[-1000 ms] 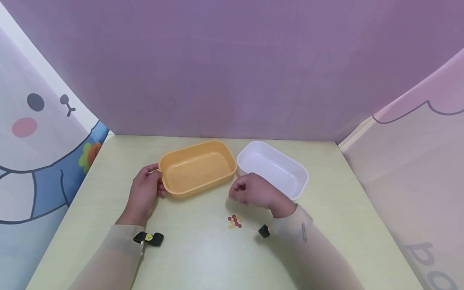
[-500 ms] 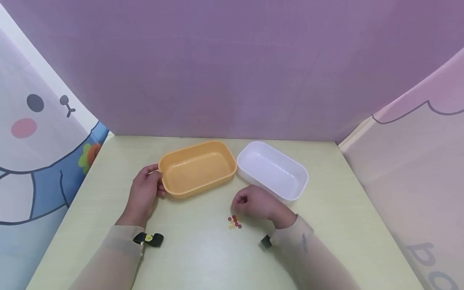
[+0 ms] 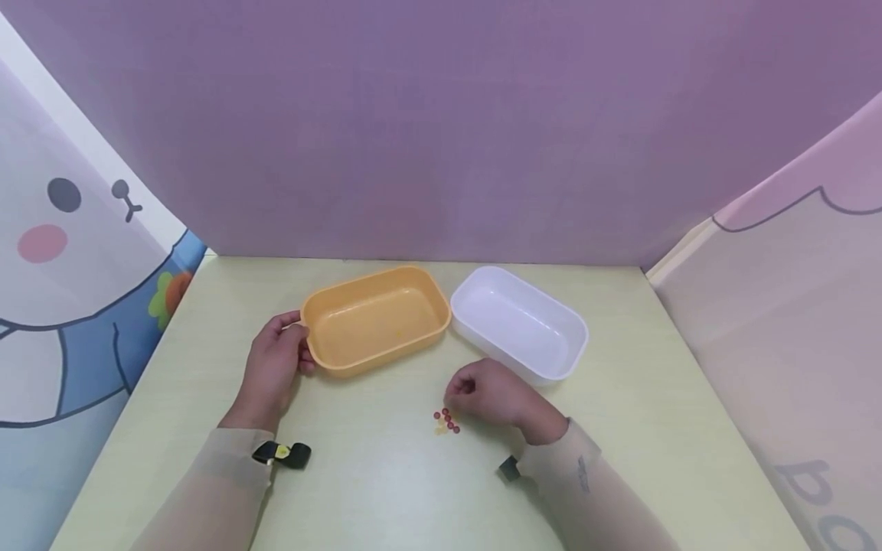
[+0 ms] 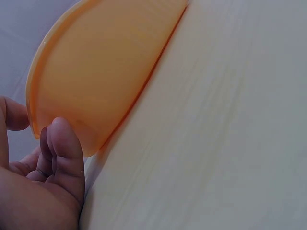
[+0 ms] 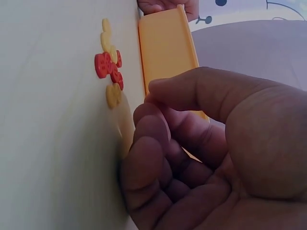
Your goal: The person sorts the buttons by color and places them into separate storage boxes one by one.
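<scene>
Tray (image 3: pixel 375 325) was orange, second tray (image 3: pixel 520 325) white; buttons (image 5: pixel 101 65) red and yellow. Tabletop (image 3: pixel 372 482) was pale yellow, backdrop (image 3: pixel 441 130) purple, sleeves (image 3: pixel 207 486) beige, wrist strap (image 3: pixel 298 456) black with yellow spot; side panel (image 3: pixel 93 360) blue-white cartoon print.

Screened booth (image 3: pixel 441 138) — printed panels (image 3: pixel 76 306) flank a table (image 3: pixel 386 482).

Left sleeve (image 3: pixel 213 482): beige — black strap (image 3: pixel 298 457), yellow patch (image 3: pixel 282 451) | right sleeve (image 3: pixel 609 505): beige — grey marking (image 3: pixel 583 474)

Red and yellow buttons (image 5: pixel 110 66) clustered, orange tray (image 3: pixel 372 325)
</scene>
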### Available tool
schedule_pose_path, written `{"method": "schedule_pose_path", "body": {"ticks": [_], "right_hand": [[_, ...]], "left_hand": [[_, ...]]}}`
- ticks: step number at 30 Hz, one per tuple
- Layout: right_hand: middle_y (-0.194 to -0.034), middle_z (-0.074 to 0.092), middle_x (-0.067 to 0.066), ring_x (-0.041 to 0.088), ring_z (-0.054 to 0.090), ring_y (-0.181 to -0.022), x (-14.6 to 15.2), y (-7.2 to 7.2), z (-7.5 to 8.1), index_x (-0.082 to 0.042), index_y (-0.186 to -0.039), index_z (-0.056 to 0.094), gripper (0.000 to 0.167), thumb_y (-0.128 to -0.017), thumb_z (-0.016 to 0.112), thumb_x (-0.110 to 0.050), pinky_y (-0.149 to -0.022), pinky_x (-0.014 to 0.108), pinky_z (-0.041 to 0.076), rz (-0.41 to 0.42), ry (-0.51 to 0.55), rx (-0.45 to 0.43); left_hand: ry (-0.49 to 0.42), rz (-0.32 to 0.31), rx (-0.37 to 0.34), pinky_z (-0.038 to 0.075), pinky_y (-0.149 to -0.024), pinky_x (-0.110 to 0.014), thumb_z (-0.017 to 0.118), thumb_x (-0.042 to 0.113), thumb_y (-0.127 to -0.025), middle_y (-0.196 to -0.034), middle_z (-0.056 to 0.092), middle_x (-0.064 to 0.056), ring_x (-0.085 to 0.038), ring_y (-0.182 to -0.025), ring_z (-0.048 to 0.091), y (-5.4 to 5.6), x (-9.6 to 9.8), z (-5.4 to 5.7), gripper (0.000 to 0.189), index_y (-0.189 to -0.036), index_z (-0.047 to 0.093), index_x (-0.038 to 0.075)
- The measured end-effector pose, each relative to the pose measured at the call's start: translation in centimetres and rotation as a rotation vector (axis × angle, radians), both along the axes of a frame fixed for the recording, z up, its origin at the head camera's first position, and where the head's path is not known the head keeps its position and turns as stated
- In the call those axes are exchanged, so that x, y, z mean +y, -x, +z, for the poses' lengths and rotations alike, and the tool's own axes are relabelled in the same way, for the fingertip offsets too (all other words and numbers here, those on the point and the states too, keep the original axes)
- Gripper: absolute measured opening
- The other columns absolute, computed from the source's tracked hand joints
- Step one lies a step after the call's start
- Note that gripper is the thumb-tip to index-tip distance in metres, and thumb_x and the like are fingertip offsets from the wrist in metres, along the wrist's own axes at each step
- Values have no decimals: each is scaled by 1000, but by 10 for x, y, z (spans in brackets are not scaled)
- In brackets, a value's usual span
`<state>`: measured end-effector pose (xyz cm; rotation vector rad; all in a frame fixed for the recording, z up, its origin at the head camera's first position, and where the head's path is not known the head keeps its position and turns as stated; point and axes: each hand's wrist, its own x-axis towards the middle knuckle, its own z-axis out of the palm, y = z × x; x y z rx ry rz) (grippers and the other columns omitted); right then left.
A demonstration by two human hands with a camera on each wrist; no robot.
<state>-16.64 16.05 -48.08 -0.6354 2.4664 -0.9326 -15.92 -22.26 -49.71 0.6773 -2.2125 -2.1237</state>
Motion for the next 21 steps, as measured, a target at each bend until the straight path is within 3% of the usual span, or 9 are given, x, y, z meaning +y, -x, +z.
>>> {"method": "schedule_pose_path", "body": {"ticks": [9,21], "right_hand": [[-84,73,-17,8,65,-83,5,-3,-9,-31,-99,84,15,-97,83,-16,-79,26,58,61,14,25],[-73,74,-10,9,71,-76,-2,-6,-11,-22,-103,83,6,-99,85,-18,-82,26,57,65,89,-42]], "left_hand": [[7,-8,6,66,-69,-28,49,26,-117,-108,67,-5,-12,-81,66,-1,4,5,50,-165,47,15],[1,8,-3,66,-68,-28,51,26,-116,-107,66,-5,-13,-81,66,0,1,1,50,-165,48,17]]}}
